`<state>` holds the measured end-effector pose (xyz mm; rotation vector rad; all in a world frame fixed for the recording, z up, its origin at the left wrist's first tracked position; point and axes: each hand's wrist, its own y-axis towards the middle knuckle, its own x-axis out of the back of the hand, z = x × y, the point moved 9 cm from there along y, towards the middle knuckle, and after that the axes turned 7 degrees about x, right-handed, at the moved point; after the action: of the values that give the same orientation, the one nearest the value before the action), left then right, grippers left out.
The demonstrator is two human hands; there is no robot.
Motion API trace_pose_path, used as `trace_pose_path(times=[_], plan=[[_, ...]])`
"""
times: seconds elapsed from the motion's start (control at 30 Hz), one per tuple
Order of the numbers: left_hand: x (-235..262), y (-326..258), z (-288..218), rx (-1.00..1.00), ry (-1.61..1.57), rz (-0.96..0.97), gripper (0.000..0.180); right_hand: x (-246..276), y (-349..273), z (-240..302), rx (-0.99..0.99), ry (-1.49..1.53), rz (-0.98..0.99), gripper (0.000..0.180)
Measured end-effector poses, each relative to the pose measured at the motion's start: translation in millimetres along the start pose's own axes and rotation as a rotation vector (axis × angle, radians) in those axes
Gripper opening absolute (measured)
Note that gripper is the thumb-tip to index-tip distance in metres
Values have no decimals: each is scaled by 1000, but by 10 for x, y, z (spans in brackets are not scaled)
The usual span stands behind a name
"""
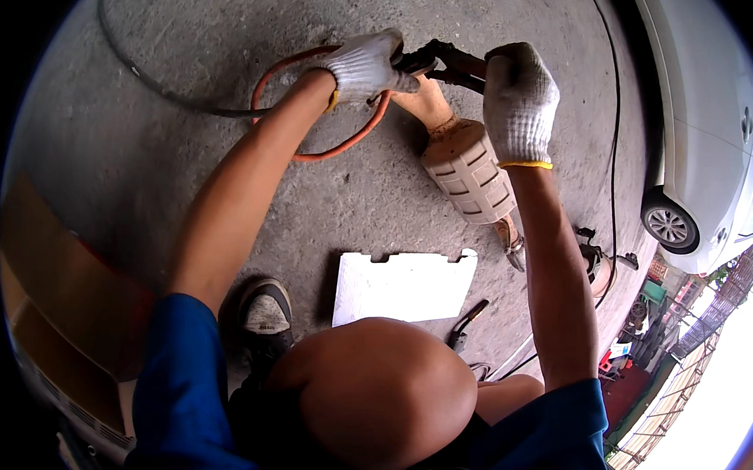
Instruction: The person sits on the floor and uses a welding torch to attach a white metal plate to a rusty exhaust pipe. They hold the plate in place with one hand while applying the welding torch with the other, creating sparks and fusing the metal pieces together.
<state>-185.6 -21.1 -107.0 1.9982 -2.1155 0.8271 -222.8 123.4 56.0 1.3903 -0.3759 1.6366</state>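
Rough grey concrete floor, seen from above, outdoors by the look of it; a white car is parked at the right edge w/ a fence and street beyond. An orange hose is looped on the floor near a black cable. A white foam slab is laid flat near the knee, a dark shoe just beside it. No open containers can be made out. A rusty exhaust part w/ a pale ribbed heat shield lies tilted on the floor between the forearms. The gloved left hand is closed round a dark tool, poss. a torch handle, at the part's upper end. The gloved right hand is wrapped over the same tool, fingers curled tight
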Motion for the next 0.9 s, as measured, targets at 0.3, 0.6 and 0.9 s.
trace_pose_path(times=[0.3,0.6,0.9], plan=[[-41,-125,140,81,-470,-9,42,-51,-94,118,65,-153,41,19],[-26,-62,39,104,-425,-23,23,-129,59,420,137,-337,42,10],[-122,119,109,85,-433,61,28,-159,-65,395,235,-255,22,7]])
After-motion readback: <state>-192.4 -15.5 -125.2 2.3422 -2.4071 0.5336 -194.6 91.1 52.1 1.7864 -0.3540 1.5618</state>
